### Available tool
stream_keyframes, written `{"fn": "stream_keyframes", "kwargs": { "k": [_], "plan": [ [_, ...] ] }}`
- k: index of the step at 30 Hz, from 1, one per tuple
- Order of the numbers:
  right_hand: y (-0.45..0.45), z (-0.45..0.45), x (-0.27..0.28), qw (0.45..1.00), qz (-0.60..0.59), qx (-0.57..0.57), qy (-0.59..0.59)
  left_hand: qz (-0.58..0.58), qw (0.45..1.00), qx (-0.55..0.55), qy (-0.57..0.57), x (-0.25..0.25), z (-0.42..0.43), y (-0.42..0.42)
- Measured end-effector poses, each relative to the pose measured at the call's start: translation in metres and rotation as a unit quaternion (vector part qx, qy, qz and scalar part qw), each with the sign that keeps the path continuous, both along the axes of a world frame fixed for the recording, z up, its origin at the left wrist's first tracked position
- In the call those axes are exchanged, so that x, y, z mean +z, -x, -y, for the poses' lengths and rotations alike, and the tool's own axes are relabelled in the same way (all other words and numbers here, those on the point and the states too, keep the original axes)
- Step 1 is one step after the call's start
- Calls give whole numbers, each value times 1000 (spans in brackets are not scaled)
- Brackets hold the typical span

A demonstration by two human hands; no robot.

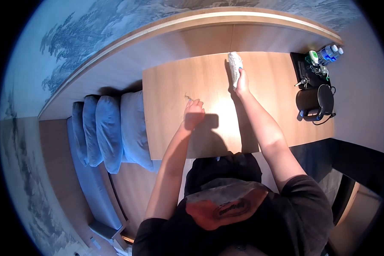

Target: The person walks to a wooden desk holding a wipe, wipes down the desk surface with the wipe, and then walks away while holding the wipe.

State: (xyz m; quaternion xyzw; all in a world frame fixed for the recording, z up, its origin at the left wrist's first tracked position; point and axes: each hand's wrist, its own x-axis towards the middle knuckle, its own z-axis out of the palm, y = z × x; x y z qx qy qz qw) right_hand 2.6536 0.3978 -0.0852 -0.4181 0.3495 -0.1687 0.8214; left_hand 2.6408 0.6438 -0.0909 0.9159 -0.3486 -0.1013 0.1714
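My right hand (pixel 242 83) is wrapped around a white, long, soft-looking bundle (pixel 234 66) near the far edge of the wooden desk (pixel 273 106). The bundle's surface looks crumpled or patterned, and its exact kind is unclear. Nearer to me on the left half of the desk, my left hand (pixel 194 114) has its fingers pinched together. From its fingertips sticks out a small, thin, yellowish thing (pixel 187 97), too small to name.
A black electric kettle (pixel 308 103) stands at the desk's right side. Behind it a black tray (pixel 305 70) carries keys and small items beside water bottles (pixel 328 54). Grey-blue pillows (pixel 109 134) lean at the desk's left edge. A low panel (pixel 192 40) runs along the back.
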Motion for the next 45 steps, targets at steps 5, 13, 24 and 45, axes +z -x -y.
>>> {"fn": "stream_keyframes", "kwargs": {
  "k": [5,13,24,45],
  "plan": [
    [-9,67,-74,958,-109,-22,265,23,998,36,-40,10,26,-21],
    [-42,50,-58,788,-318,58,524,-111,957,-29,-266,12,41,-55],
    [-89,-4,-66,641,-319,175,675,-167,938,-74,-294,20,37,-77],
    [-102,-45,-71,891,70,358,272,-128,947,27,-293,9,54,-54]
  ]
}}
